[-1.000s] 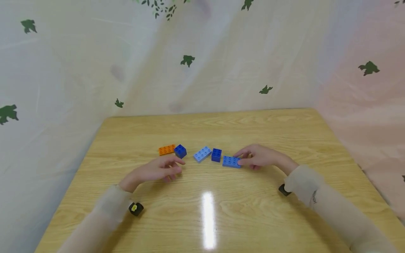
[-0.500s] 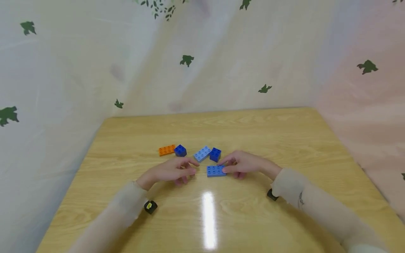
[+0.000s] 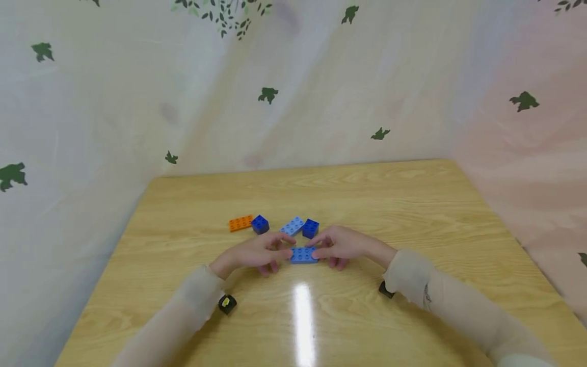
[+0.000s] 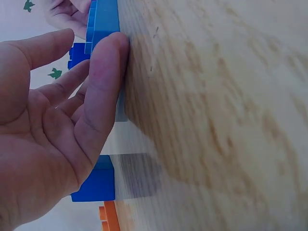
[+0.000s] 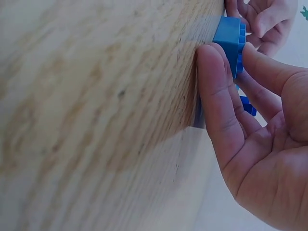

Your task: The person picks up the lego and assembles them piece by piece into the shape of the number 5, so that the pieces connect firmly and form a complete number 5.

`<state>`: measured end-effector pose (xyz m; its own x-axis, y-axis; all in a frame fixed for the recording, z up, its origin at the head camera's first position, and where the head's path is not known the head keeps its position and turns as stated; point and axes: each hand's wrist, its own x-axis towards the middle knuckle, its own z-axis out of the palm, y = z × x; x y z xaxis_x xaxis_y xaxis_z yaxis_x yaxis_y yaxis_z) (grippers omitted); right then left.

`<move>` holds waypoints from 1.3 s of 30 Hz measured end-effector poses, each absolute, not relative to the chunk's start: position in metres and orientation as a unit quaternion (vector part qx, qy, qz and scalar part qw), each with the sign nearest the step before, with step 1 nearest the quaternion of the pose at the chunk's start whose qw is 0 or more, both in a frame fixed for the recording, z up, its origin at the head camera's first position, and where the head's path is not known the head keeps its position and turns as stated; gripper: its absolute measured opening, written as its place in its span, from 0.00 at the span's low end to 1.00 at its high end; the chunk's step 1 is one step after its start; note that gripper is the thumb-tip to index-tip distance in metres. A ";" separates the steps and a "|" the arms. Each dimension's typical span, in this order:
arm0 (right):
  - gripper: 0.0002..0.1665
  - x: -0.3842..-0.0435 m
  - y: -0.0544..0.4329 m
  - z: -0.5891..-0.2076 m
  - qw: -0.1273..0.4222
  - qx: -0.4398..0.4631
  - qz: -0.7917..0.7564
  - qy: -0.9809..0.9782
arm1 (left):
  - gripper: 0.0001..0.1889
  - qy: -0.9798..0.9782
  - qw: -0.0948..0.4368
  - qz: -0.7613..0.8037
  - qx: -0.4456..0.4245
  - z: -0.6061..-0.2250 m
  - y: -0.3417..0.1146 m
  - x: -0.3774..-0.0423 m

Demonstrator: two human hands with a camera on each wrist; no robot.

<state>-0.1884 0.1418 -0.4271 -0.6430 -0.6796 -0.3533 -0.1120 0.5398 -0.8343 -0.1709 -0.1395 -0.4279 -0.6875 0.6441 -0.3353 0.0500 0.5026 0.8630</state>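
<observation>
A medium-blue building brick (image 3: 303, 255) lies flat on the table between both hands, studs up. My right hand (image 3: 344, 244) pinches its right end; the thumb touches the studs in the right wrist view. At the opposite end is my left hand (image 3: 257, 252), fingers loosely bent. In the left wrist view, the left thumb (image 4: 55, 47) stands apart from the medium-blue brick (image 4: 105, 19), while the little finger lies close against its end. Just behind the hands are a light-blue brick (image 3: 292, 226), partly covered by left fingers, and a dark-blue square brick (image 3: 310, 229).
Further left, an orange brick (image 3: 240, 223) lies beside another dark-blue square brick (image 3: 260, 224). The wooden table (image 3: 390, 199) ends at the back against a pale cloth (image 3: 321, 102) with green bird shapes. A strip of light reflects on the tabletop in front.
My right hand has slid the medium-blue brick leftward and nearer. My left hand has moved right to the brick's left end. The right-hand dark-blue brick has turned slightly.
</observation>
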 end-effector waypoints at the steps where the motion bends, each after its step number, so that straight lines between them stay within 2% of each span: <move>1: 0.20 -0.188 0.141 -0.427 0.344 -0.245 -0.412 0.808 | 0.25 0.801 0.331 0.450 0.214 -0.429 -0.139 -0.171; 16: 0.21 -0.193 0.139 -0.429 0.388 -0.173 -0.476 0.770 | 0.17 0.796 0.335 0.461 0.205 -0.432 -0.129 -0.172; 34: 0.23 -0.190 0.138 -0.432 0.387 -0.169 -0.479 0.769 | 0.18 0.798 0.343 0.456 0.195 -0.432 -0.131 -0.171; 39: 0.17 -0.194 0.141 -0.429 0.362 -0.188 -0.466 0.785 | 0.17 0.797 0.348 0.455 0.192 -0.431 -0.131 -0.171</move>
<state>-0.1942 0.1410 -0.4286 -0.6671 -0.6322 -0.3940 0.0424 0.4958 -0.8674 -0.1709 -0.1310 -0.4307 -0.6847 0.6221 -0.3797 -0.0112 0.5120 0.8589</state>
